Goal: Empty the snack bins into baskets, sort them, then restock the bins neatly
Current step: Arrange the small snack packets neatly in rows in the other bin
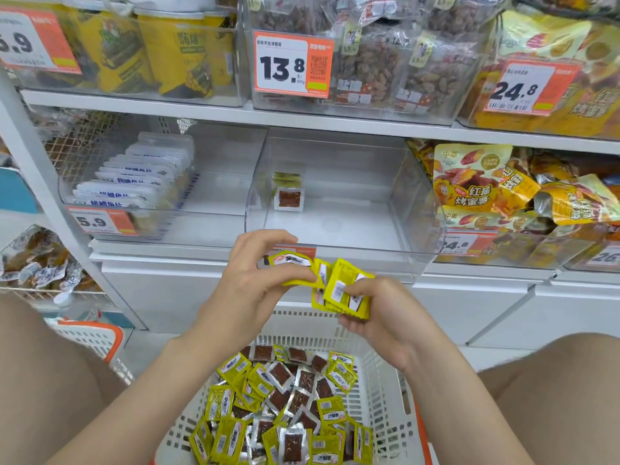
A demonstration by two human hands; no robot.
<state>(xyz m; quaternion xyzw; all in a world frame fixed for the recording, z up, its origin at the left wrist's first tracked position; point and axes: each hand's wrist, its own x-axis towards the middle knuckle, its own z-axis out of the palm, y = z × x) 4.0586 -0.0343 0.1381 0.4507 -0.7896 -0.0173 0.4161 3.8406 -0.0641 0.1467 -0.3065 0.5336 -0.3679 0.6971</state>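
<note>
Stacking over the basket (382, 391), before the bin (352, 176).
Left hand (248, 283) pinches one packet (295, 265), its long axis lying left-right and printed face up. Just right of those fingers, the right hand (379, 317) grips a stack (342, 290) on edge, tops tilted up-left.

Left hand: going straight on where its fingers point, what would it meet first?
The left hand would likely meet the stack of yellow packets in the right hand first.

both hands (255, 283) (375, 310) hold yellow packets (339, 286) above basket (379, 391).
</note>
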